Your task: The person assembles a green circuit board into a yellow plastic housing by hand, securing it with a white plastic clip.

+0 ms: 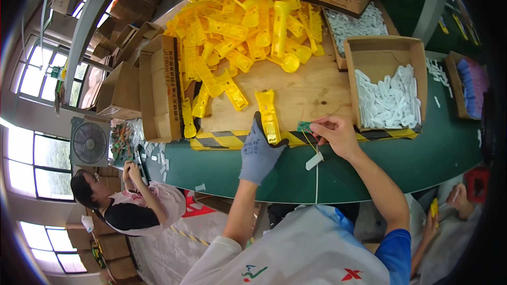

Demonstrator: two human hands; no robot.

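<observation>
My left hand (257,153), in a grey-blue work glove, is closed around the lower end of a long yellow plastic housing (268,110), whose hollow side faces up. Just to its right, my bare right hand (337,134) pinches a small green circuit board (303,126) between thumb and fingers. Thin wires trail from the board, and a white plastic piece (313,161) hangs below by them. Board and housing are apart. Beyond both hands a big heap of similar yellow housings (237,31) covers the wooden board (311,92).
A cardboard box of white plastic parts (388,97) stands at right, with another tray of small white pieces (359,24) behind. An empty-looking carton (158,89) borders the heap at left. Striped tape edges the board on the green table (285,182). A co-worker (137,200) sits at left; another's hands (430,227) show at lower right.
</observation>
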